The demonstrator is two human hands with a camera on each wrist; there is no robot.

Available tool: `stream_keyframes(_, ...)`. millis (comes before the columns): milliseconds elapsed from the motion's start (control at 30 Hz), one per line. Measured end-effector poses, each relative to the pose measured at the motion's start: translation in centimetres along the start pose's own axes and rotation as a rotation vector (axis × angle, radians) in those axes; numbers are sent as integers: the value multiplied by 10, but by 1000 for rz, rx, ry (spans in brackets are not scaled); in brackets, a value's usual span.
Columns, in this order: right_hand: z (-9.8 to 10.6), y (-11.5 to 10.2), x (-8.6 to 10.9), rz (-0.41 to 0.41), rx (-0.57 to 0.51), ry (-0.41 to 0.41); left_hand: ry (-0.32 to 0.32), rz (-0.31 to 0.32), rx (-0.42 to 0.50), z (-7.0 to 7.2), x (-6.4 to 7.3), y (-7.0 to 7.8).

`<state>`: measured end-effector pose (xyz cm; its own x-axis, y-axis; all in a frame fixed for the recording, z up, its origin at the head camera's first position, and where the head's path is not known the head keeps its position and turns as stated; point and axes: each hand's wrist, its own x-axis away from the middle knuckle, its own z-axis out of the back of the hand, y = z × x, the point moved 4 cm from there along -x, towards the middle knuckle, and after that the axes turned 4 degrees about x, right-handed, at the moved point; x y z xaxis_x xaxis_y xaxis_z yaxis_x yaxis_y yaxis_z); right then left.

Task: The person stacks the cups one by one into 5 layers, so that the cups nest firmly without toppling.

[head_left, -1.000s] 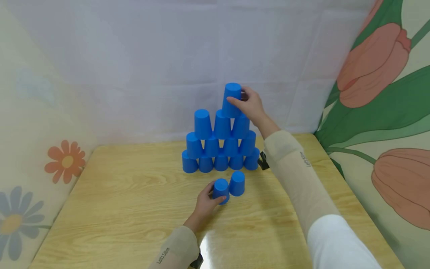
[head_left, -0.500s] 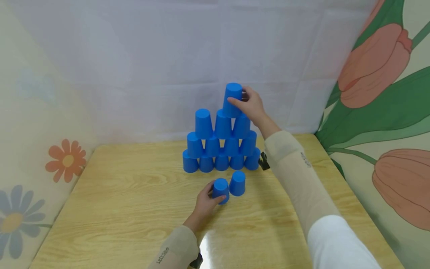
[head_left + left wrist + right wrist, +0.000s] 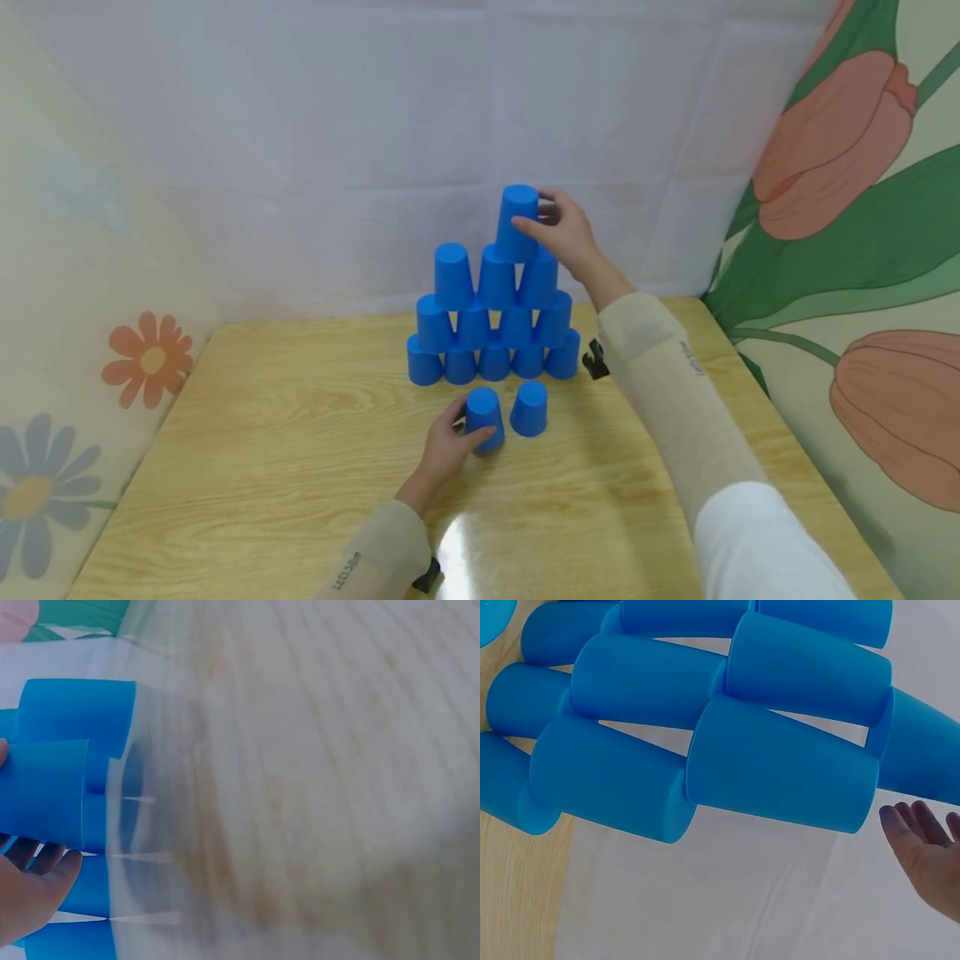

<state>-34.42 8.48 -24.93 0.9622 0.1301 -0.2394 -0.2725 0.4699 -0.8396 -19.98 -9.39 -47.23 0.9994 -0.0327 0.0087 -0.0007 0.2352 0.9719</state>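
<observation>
Blue plastic cups stand upside down in a stepped pyramid (image 3: pixel 472 327), three full rows with a single top cup (image 3: pixel 516 237) at the right of the upper row. My right hand (image 3: pixel 567 237) is beside that top cup, thumb in front and fingers behind; in the right wrist view a small gap shows between fingertips and cup. My left hand (image 3: pixel 447 442) grips a blue cup (image 3: pixel 482 410) in front of the pyramid, thumb on the near side. Another loose cup (image 3: pixel 531 408) stands just right of it. In the left wrist view the gripped cup (image 3: pixel 41 787) hides part of the others.
The wooden table (image 3: pixel 285 450) reaches to a white cloth backdrop (image 3: pixel 337 167). Flower-painted panels flank it left and right. A dark wrist device (image 3: pixel 596 360) on the right sleeve is close to the pyramid's right end.
My left hand has shifted slightly left and away with its cup, widening the gap to the loose cup. My right hand has eased slightly right from the top cup, which stays in place.
</observation>
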Motion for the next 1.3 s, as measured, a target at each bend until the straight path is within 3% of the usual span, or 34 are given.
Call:
stream_keyframes(133, 3, 1, 1, 8, 5, 0, -16, -3, 18, 7, 1, 12)
stream_keyframes(367, 9, 7, 8, 20, -20, -11, -15, -68, -3, 19, 11, 50)
stream_keyframes(700, 25, 20, 22, 57, -78, -16, -4, -92, -49, 34, 11, 70)
stream_keyframes(867, 30, 28, 30, 59, -114, -5, -11, -99, -47, 40, 7, 77)
stream_keyframes(1100, 31, 42, 47, 82, -164, 11, 8, -124, -55, 49, -10, 65)
stream_keyframes(1300, 23, 63, 67, 92, -205, 54, 14, -147, -44, 53, -14, 72)
